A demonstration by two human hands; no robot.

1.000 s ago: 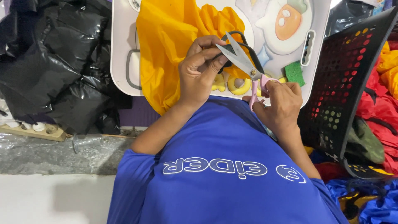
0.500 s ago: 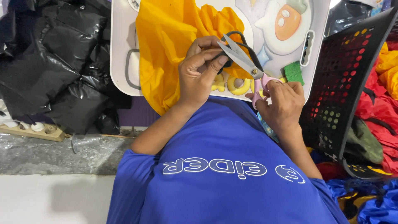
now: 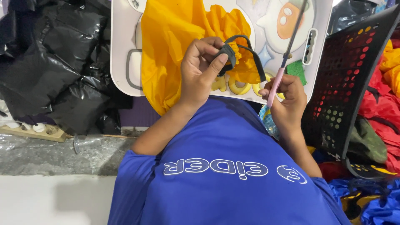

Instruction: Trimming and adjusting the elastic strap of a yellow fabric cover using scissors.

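Far left: heap of black plastic bags (image 3: pixel 50 62) beside a white tray table (image 3: pixel 121 50). Below the bags a wooden strip (image 3: pixel 33 131) on a grey ledge (image 3: pixel 50 156).

On the tray lies yellow cloth (image 3: pixel 175 46), bunched up, its lower edge hanging over the tray's near rim. Left hand (image 3: pixel 202 71) closed on the cloth's gathered end, thumb and fingers pinching a dark strap (image 3: pixel 243 50) that loops out to the right over the cloth.

Right hand (image 3: pixel 287 100) just off the tray's near edge, clamped on the pink handle of scissors (image 3: pixel 285 54); blades point up over the tray, whether they're parted can't be told. Hands near each other, not touching. Blue shirt (image 3: pixel 225 175) fills the bottom.

Right: black perforated basket (image 3: pixel 354 79), tilted. Behind it red and yellow cloth (image 3: pixel 383 100) piled up.
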